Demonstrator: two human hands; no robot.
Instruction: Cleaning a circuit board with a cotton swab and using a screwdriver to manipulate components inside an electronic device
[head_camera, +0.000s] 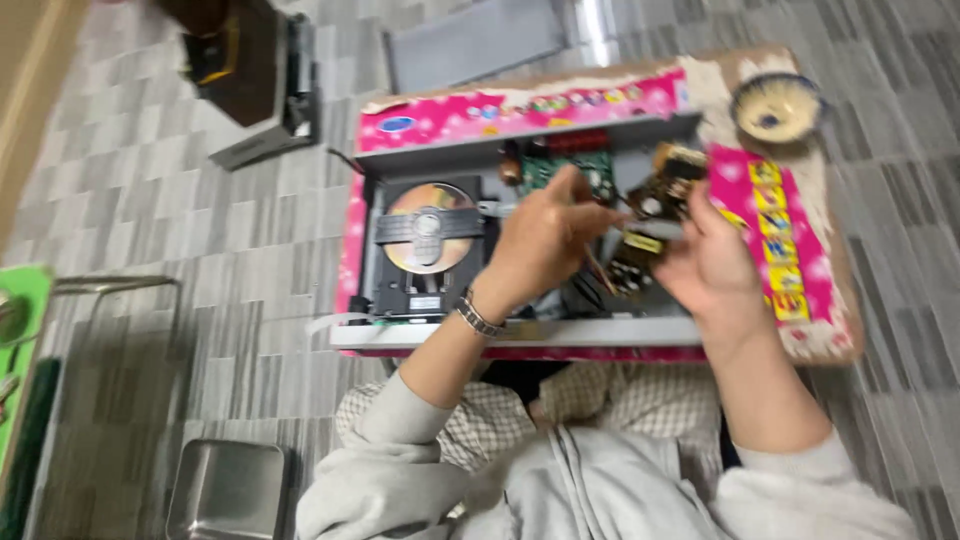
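An opened disc player chassis (520, 335) lies on a pink cardboard sheet (470, 118) in front of my knees. A shiny disc (430, 228) sits in its black tray on the left. My left hand (540, 240), with a metal wristband, reaches into the middle of the chassis near a green circuit board (560, 165); its fingers are closed, seemingly on a thin tool, blurred. My right hand (712, 262) grips a brown circuit board (655, 215) at the right side and tilts it up.
A small round bowl (777, 108) rests on the far right corner of the cardboard. A black device (255, 80) stands on the grey patterned floor at upper left. A steel tray (228, 490) lies at lower left, beside a green board (22, 360).
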